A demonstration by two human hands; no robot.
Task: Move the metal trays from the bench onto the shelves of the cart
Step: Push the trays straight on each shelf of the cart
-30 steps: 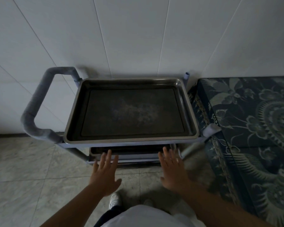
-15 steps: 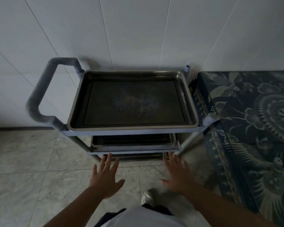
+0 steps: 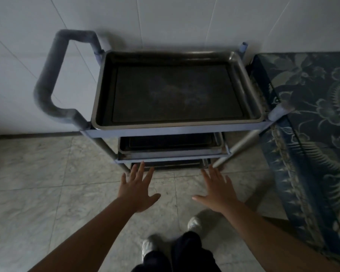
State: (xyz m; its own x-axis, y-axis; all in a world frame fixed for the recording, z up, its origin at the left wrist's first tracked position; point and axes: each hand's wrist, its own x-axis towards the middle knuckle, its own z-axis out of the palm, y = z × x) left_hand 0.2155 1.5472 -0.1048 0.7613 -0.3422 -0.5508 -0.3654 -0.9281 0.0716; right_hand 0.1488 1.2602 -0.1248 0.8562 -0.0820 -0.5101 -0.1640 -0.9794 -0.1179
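A: The hands have dropped away from the cart! A second ago the fingertips were up at the front edge of the middle shelf; now they sit lower, level with the bottom one, and the view has pulled back enough to show all three levels.

B: Look at the fingers (image 3: pixel 143 169) on the left hand (image 3: pixel 137 190): spread wide, palm down, pinching nothing. The right hand (image 3: pixel 217 190) matches it, fingers fanned, thumb out, empty.

A: Are they touching that bottom tray (image 3: pixel 169 164)?

B: Hard to call. The left fingertips overlap its front lip from this angle, but I can't tell contact from hovering just in front of it. The right fingertips end beside the front right leg of the cart (image 3: pixel 175 130).

A: So where do the trays stand?

B: The top tray (image 3: pixel 177 91) fills the upper shelf, rim sitting square inside the frame. The middle tray (image 3: pixel 171 143) lies on the second shelf, only its front strip in view. A sliver of a third shows on the lowest shelf.

A: And the bench (image 3: pixel 312 118)?

B: Just beside the cart on the right, under a patterned blue cloth. No tray on the part we can see.

A: Then I'd judge the loading is as good as done, with both hands letting go after seating that last one.

B: Agreed, though the bench runs out of view, so more could be waiting there.
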